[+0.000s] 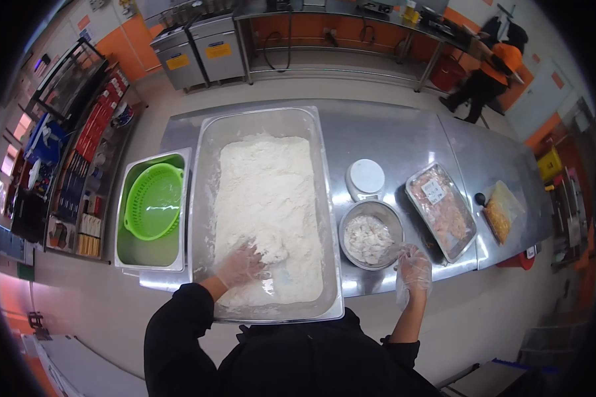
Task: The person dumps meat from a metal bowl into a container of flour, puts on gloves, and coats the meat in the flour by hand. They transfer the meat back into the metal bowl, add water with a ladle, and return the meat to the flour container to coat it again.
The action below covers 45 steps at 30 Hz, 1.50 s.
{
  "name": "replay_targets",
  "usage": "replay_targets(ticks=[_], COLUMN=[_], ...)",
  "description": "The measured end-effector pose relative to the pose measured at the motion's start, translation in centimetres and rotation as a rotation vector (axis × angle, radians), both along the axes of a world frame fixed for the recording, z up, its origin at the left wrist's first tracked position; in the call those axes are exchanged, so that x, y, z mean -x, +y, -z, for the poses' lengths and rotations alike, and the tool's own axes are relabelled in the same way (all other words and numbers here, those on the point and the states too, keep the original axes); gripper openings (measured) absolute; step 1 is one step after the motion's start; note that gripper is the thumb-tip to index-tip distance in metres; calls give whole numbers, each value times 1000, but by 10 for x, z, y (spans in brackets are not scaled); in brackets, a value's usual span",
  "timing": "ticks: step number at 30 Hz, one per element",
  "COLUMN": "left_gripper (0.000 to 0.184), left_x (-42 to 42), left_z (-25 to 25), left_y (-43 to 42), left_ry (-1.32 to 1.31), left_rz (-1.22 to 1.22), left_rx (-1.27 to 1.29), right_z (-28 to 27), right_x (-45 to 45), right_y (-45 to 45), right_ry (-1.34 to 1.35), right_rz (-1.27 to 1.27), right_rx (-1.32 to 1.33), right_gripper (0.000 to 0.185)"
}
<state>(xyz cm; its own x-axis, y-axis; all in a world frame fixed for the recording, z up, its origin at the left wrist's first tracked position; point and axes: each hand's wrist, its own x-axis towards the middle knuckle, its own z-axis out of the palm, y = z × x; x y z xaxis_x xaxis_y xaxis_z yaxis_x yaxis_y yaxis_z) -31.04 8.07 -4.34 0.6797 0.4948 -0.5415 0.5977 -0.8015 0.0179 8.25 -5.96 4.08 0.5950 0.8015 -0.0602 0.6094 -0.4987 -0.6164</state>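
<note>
My left hand [240,264], in a clear plastic glove, reaches into a large metal tray [331,278] of white flour [265,178]. Its fingers are spread in the flour, touching a floury lump [270,246]. On the right, my right hand [414,268], also in a loose clear glove, has its fingers curled at the near right rim of a round metal bowl [371,264]. Inside that bowl lie flour-coated pieces [368,239]. Part of the right fingers is blurred by the glove.
A green colander [131,210] sits in a metal pan [120,245] at left. Beyond the bowl stands a white scale [365,177]. Rightward lie a wrapped tray of raw meat [449,221] and a bag of yellow crumbs [498,218]. Another person [500,66] stands at back right.
</note>
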Motion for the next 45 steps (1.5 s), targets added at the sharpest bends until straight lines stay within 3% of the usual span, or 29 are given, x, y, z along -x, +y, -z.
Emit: replay_targets(ticks=[2,5,8,11,14,17,20,22,24,26,29,31,32,33,35,38,39,41,42,44,45], left_gripper=[57,58,56,59,61,61,60,59,57,55,54,55,56,56,56,56,53,51,50,43,41], left_x=[-31,-73,-93,-75,0,28,1,-26,-29,-19,-7,16,18,21,7,-14,-32,9,24,16,13], left_z=[-15,0,0,-50,-44,-37,-24,20,33,26,-1,-11,-15,-21,-26,-12,-46,8,28,-21,-45], left_y=[-1,-17,-47,-40,-49,-50,-66,-70,-69,-56,-48,-28,-16,-4,16,7,5,-16,-25,-40,-50], left_ry=[169,-606,-465,-54,-60,334,122,104,86,56,-178,-579,-636,-692,-497,-115,130,-79,-180,242,240], left_rz=[32,-43,6,29,55,-471,-557,-508,-388,-185,-238,-430,-439,-447,-262,-178,-315,-137,-46,164,-54], left_rx=[-68,-501,-309,317,-44,300,76,1,-18,16,-90,150,129,106,-202,-287,135,123,113,141,185], right_z=[27,50,38,31,36,27,34,39,38,27,60,64,65,88,153,96,90,84,78,60,33], right_x=[-18,-35,-26,-24,-32,-35,-41,-43,-37,-24,-29,-21,-16,-21,-40,-22,-27,-41,-50,-64,-55], right_y=[-10,-20,-15,-13,-15,-10,-8,-6,-3,1,1,4,7,2,-13,-8,-9,-14,-14,-13,-9], right_ry=[20,77,120,139,154,153,80,78,53,-5,-48,351,553,541,523,354,260,74,145,288,156], right_rz=[60,123,125,93,93,104,75,62,43,31,141,243,285,219,92,69,39,-23,-6,37,-33], right_rx=[-38,-84,-13,-21,-17,38,9,19,2,-48,71,56,54,-22,-177,-208,-200,-177,-145,-83,-166], right_gripper=[21,20,19,20,21,21,20,21,22,23,32,38,41,44,49,50,51,54,53,52,52])
